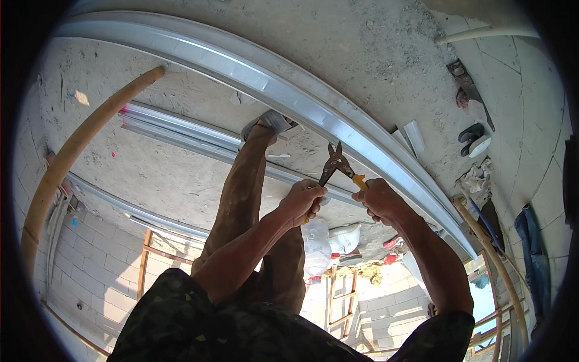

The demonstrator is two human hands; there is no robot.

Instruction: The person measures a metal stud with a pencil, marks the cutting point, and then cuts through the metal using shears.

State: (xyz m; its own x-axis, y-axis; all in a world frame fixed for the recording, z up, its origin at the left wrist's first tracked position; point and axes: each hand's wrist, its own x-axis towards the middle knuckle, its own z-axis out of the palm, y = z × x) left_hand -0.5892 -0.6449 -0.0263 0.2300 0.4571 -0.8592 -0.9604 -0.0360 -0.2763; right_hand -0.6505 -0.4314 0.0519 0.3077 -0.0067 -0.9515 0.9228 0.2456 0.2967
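Observation:
A pair of tin snips [336, 164] with dark jaws and yellow-sleeved handles is held out in front of me, its blades spread a little and pointing away. My left hand [303, 201] is closed round one handle. Round the other, yellow handle my right hand [381, 201] is wrapped, so the two handles stand wide apart. Just beyond the snips' tips runs a long, shiny metal channel [289, 90], crossing from the far left to the near right. The blades appear over its near edge; whether they touch it I cannot tell.
More metal profiles [181, 130] lie on the concrete floor by my foot [268, 123]. A wooden pole [90, 145] stands at left, another [494, 259] at right. Dark shoes [472, 134] and blue jeans [533, 259] are by the right wall. Wooden ladders [344, 295] and white sacks [316, 238] appear below.

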